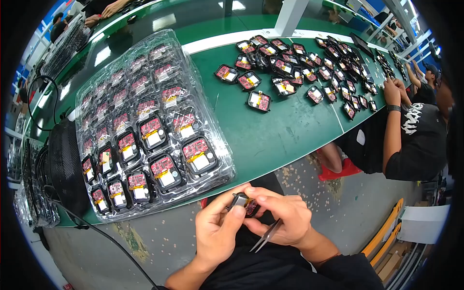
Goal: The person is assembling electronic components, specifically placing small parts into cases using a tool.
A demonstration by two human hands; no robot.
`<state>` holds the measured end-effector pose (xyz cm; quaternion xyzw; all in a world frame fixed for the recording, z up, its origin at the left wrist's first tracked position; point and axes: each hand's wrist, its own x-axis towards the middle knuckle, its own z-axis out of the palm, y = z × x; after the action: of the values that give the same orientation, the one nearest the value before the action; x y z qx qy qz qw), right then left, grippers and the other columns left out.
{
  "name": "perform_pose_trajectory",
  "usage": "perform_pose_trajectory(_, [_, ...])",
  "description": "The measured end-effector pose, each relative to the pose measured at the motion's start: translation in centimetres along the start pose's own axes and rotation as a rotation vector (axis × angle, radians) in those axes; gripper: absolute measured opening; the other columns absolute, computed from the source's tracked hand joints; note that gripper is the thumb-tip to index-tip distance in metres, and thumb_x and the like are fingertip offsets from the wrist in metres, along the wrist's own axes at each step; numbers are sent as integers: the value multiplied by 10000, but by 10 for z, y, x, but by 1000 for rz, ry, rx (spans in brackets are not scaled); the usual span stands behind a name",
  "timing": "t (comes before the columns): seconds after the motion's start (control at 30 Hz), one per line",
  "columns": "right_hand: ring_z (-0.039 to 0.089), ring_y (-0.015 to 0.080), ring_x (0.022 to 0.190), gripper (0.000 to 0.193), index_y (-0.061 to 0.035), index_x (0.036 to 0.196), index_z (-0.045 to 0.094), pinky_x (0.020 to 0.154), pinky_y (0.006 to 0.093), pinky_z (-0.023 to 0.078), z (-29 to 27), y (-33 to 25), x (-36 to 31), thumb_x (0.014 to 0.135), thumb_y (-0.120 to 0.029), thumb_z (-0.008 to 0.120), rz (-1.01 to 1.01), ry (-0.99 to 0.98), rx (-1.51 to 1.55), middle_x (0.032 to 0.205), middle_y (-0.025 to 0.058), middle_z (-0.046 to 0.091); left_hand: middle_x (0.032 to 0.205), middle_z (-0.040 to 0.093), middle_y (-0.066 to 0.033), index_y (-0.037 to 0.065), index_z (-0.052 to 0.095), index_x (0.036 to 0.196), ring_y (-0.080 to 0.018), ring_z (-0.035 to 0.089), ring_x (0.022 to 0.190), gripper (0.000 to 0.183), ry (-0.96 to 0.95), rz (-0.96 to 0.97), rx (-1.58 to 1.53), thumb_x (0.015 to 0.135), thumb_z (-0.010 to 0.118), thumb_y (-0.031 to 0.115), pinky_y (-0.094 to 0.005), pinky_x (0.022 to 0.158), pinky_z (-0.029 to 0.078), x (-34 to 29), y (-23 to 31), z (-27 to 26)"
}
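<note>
Over my lap, just off the table's near edge, my left hand (215,237) is closed around a small black electronic housing (251,208) with a red circuit board inside. The thumb lies across its face and hides part of it. My right hand (290,220) pinches at the housing's right side with thumb and forefinger. Tucked in that same hand are metal tweezers (263,240), their prongs pointing down toward my lap. What the right fingertips pinch at the housing is too small to make out.
Clear plastic trays (224,166) of similar housings cover the green table's (270,140) left part. Loose housings (259,101) are heaped toward the far right. A black mesh bag (67,164) and a cable (116,244) lie at left. A co-worker (415,135) sits at right.
</note>
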<state>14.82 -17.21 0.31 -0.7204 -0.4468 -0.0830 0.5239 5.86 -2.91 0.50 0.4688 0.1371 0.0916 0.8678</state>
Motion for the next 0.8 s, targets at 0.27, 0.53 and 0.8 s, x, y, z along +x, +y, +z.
perform_pose_trajectory(0.27, [690,206,948,697,29,1333,569,696,256,610,-10,-14,9,762,-107,945,181,-63,284,1221,198,623,1333,610,-245,-48,489,1447,-311,692,1158,773,-50,-16,-80,948,739,487,-427,930,631,-9,2,-8])
perform_pose_trajectory(0.53, [685,165,665,417,13,1227,727,543,285,545,-17,-14,18,831,-54,839,12,-146,-146,959,82,659,1273,605,-182,0,530,1322,-329,671,1174,698,65,234,-115,855,871,392,-482,1003,589,-17,-9,-15])
perform_pose_trajectory(0.8, [710,206,673,270,-14,985,727,542,307,559,-7,-9,12,756,-34,870,-10,-80,-164,860,74,722,1267,604,-169,9,548,1303,-348,657,1203,691,85,216,-161,814,916,330,-484,1064,538,-16,-7,-11])
